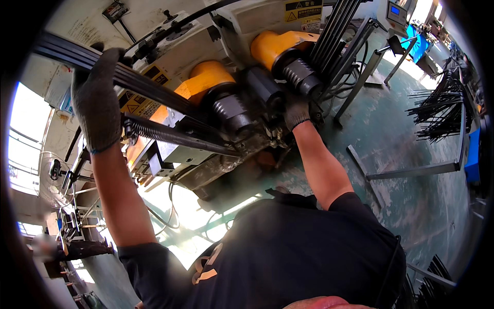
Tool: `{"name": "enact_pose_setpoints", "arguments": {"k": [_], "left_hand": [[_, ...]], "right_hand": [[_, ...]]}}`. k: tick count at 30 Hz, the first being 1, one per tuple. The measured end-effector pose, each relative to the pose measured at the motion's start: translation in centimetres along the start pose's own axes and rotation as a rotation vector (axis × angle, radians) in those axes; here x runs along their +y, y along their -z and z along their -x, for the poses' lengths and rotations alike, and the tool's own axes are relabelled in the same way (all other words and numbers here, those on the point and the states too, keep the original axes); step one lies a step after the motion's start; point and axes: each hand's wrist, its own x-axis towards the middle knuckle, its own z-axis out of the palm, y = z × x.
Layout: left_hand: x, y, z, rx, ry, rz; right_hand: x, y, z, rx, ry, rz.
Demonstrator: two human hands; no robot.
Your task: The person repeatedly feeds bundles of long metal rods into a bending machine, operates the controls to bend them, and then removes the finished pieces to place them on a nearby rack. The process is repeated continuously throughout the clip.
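Observation:
My left hand [99, 105], in a dark knitted glove, is up at the left with its fingers wrapped over a bundle of long black metal bars [154, 91]. The bars slant from the upper left down toward the machine's middle. Beneath them runs a long coil spring [164, 133]. My right hand [297, 111], also gloved, reaches in below a black ribbed cylinder [300, 74] and beside a dark hexagonal block [265, 85]. Its fingers are hidden in shadow among the machine parts. A second ribbed cylinder [231, 112] sits to the left, under an orange housing [210, 74].
A second orange housing [275, 46] carries the right cylinder. More black bars [334, 31] stand upright behind it. Metal frames hold bundled black rods [440, 110] at the right. Cables [172, 206] trail over the floor below the machine. A fan [54, 177] stands far left.

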Motion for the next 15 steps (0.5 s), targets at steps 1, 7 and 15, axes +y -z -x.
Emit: {"name": "enact_pose_setpoints", "arguments": {"k": [1, 7, 15], "left_hand": [[1.0, -0.4, -1.2, -0.017, -0.135, -0.122], [3.4, -3.2, -5.6, -0.063, -0.044, 0.327], [10.2, -1.4, -6.0, -0.054, 0.684, 0.802]], "right_hand": [[0.6, 0.1, -0.1, 0.004, -0.021, -0.013], [-4.8, -0.3, -0.1, 0.071, -0.568, -0.74], [-0.7, -0.7, -0.7, 0.118, -0.502, -0.796]]}}
